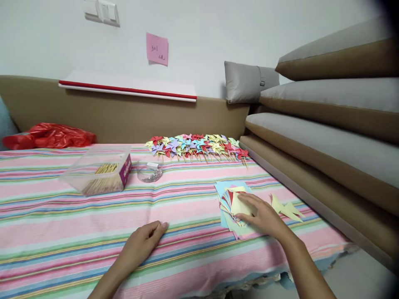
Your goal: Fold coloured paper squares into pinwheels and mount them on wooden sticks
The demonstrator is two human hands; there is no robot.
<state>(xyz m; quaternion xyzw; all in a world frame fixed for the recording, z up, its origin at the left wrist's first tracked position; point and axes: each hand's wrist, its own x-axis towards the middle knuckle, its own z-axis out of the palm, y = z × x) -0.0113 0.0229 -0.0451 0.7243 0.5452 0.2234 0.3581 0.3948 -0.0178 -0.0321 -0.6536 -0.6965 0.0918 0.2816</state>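
On the right, a stack of coloured paper pieces (230,203) lies fanned on larger paper sheets, with a pale yellow piece (240,204) on top. My right hand (264,216) rests over this piece, thumb and fingers spread apart and touching it. To the left, my left hand (144,241) lies curled into a loose fist on the striped cloth (187,257), with nothing visible in it. Folded and cut yellow paper (285,209) sits just right of my right hand. Finished paper pinwheels (196,145) on sticks form a colourful row at the back.
A clear plastic box (93,170) of wooden sticks stands at the left. Beside it is a round clear container (150,172) of small metal pieces. A red plastic bag (59,135) lies at the back left. Stacked cushions (327,124) border the right side.
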